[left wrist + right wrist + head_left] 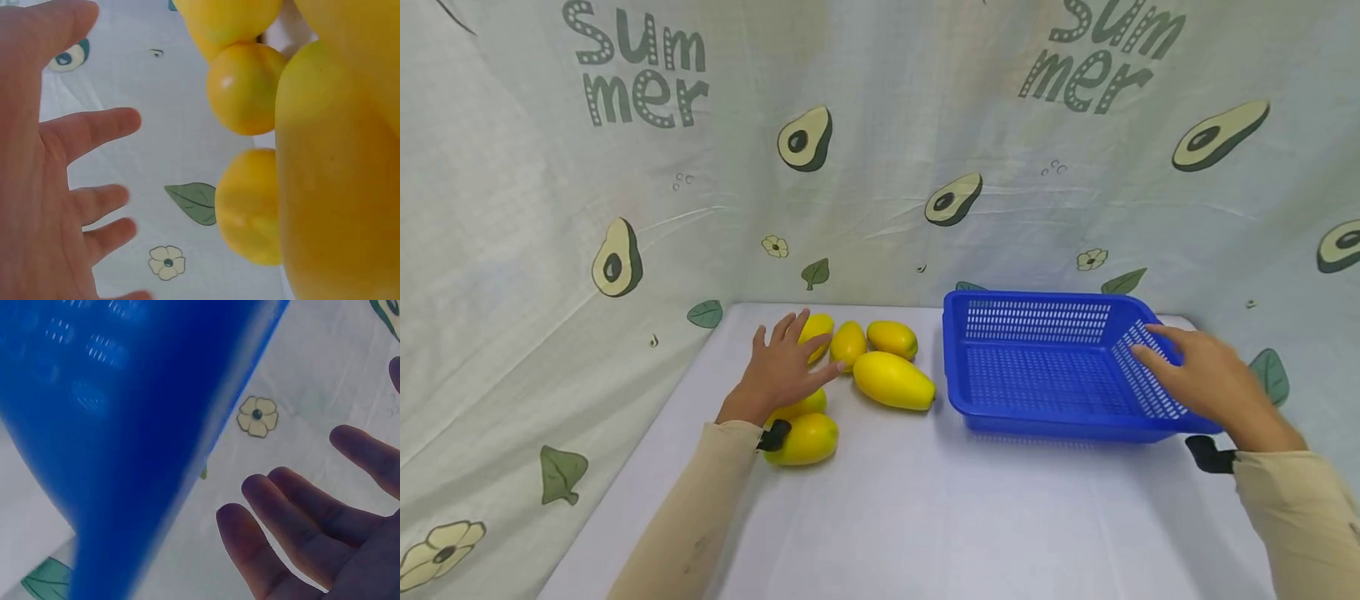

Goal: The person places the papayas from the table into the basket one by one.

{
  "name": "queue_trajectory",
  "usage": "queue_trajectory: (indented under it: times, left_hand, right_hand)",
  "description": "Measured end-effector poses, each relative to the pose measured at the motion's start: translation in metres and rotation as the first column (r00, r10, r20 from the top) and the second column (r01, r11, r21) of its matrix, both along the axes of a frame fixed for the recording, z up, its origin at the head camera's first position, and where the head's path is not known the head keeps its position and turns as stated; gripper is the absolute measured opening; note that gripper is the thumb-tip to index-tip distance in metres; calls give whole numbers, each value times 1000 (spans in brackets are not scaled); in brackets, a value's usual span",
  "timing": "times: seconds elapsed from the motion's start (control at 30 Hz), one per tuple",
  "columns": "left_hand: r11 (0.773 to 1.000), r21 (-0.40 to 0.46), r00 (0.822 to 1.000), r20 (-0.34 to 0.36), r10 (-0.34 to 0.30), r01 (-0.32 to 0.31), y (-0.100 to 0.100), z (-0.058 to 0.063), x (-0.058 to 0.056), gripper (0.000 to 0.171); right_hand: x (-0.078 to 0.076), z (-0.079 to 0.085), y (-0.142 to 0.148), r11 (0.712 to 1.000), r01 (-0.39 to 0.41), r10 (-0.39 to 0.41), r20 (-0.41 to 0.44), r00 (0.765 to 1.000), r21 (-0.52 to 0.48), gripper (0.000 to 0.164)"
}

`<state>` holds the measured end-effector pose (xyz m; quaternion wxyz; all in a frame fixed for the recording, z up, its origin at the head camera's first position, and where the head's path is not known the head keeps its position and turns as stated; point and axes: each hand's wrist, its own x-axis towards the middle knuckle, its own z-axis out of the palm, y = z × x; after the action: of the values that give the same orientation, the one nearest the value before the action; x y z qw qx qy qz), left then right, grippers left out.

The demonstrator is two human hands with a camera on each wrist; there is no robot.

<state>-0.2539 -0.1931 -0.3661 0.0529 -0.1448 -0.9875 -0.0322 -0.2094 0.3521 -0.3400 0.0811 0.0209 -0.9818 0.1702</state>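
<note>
Left hand [781,367] — grip is spread, above the yellow fruits [848,342], which lie left of the frame's middle | Right hand [1210,379] — grip is also spread, near the right rim of the blue basket [1037,379]; if it touches, I cannot tell | Basket stands at middle right, on the white table [962,517]

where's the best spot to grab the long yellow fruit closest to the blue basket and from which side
Probably across the broad middle of the long yellow fruit, from above and the near side. It lies on its side, narrowing toward the blue basket, so that end may give less hold. Other yellow fruits crowd its far side; bare white table lies in front.
</note>
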Motion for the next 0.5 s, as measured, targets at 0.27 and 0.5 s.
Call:
queue_trajectory:
  times: [0.27, 0.5]
  left_hand:
    - [991, 124, 999, -12, -53, 54, 0, -9, 12, 55]
    - [968, 227, 994, -62, -94, 106, 5, -21, 13, 46]
  right_hand:
    - [13, -19, -17, 991, 16, -14, 12, 1000, -130, 71]
    - [21, -33, -27, 983, 23, -30, -35, 999, -184, 67]
